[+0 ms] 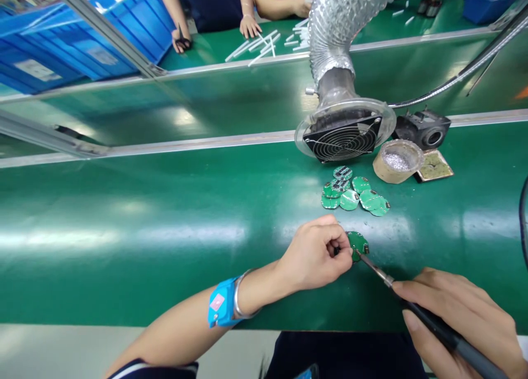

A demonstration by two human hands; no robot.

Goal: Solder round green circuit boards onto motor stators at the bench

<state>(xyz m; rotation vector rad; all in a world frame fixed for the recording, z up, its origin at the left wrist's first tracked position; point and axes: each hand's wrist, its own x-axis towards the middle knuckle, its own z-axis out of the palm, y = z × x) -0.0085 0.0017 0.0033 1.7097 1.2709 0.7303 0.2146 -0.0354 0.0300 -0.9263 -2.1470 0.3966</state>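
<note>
A round green circuit board point(358, 243) lies on the green bench top near its front edge. My left hand point(317, 252) is closed in a pinch on the board's left edge; a small dark part shows between the fingers. A soldering iron point(429, 317) with a black handle is held in my right hand point(462, 318), its metal tip touching the board beside my left fingertips. Beyond my left hand sits a loose group of similar round circuit boards point(350, 199), some overlapping, a few with dark components facing up.
A fume extractor fan point(345, 139) on a silver duct point(336, 32) hangs behind the boards. To its right are a round tub point(396, 161), a sponge tray point(435, 165) and an iron stand point(424, 128). Co-workers' hands, white sticks point(262, 46) and blue bins point(91, 38) occupy the far bench.
</note>
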